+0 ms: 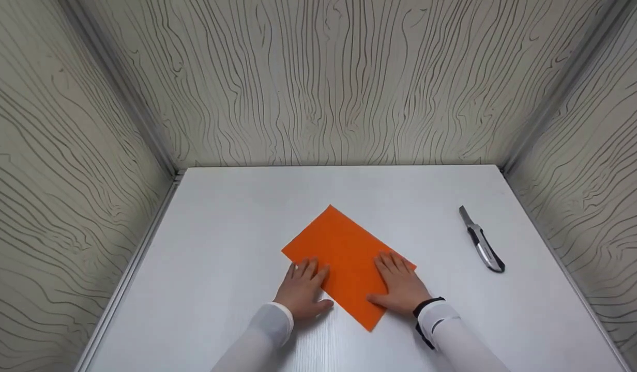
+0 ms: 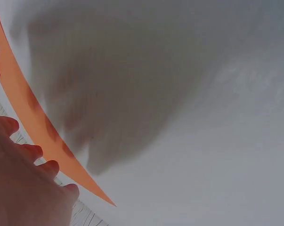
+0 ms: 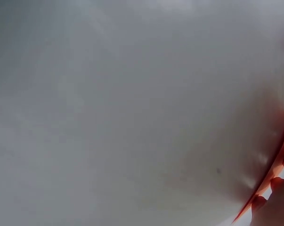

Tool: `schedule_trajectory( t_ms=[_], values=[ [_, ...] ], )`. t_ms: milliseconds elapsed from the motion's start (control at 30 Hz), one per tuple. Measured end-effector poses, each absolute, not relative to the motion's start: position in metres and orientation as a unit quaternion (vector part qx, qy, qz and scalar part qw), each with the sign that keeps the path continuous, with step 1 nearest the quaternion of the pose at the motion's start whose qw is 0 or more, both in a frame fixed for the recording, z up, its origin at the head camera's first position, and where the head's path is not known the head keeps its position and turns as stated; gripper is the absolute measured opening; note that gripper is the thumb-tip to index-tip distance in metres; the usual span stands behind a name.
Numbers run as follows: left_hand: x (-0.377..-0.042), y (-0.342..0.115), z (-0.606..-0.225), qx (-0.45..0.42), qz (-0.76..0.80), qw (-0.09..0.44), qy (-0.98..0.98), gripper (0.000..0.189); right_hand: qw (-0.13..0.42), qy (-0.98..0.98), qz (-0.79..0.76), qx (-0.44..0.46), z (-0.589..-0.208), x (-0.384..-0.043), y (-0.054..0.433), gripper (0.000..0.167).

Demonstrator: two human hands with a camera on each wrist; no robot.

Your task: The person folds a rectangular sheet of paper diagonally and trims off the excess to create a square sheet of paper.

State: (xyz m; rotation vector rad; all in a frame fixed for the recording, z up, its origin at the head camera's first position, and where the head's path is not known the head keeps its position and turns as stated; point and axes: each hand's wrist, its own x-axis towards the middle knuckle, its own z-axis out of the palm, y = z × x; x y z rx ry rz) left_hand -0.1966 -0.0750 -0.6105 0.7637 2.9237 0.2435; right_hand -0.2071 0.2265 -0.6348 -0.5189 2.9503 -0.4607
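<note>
A rectangular orange sheet of paper (image 1: 344, 243) lies aslant on the white table. My left hand (image 1: 304, 292) rests at its lower left edge, fingers spread with the fingertips on the sheet and the thumb on the table. On the sheet's right part lies my right hand (image 1: 401, 284), palm down with fingers extended. In the left wrist view the left hand (image 2: 26, 174) and a strip of the orange paper (image 2: 43, 132) show at the left. The right wrist view catches only the fingertips of the right hand (image 3: 276, 202) beside the paper's edge.
A utility knife (image 1: 483, 243) with a grey and black handle lies on the table to the right, apart from the paper. Wood-grain patterned panels (image 1: 318, 82) enclose the white table (image 1: 220, 217) at the back and both sides.
</note>
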Motion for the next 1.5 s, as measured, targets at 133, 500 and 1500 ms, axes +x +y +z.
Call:
schedule_trajectory(
  t_ms=[133, 500, 1500],
  values=[
    [-0.196, -0.075, -0.613, 0.254, 0.075, 0.056, 0.963, 0.083, 0.077, 0.971, -0.144, -0.175, -0.633, -0.207, 0.223, 0.097],
    [-0.192, -0.074, -0.616, 0.248, 0.079, 0.092, 0.961, 0.095, 0.095, 0.963, -0.142, -0.208, -0.632, -0.208, 0.216, 0.092],
    [-0.189, -0.072, -0.627, 0.229, 0.103, 0.116, 0.961, 0.111, 0.083, 0.957, -0.16, -0.229, -0.623, -0.206, 0.204, 0.084]
  ],
)
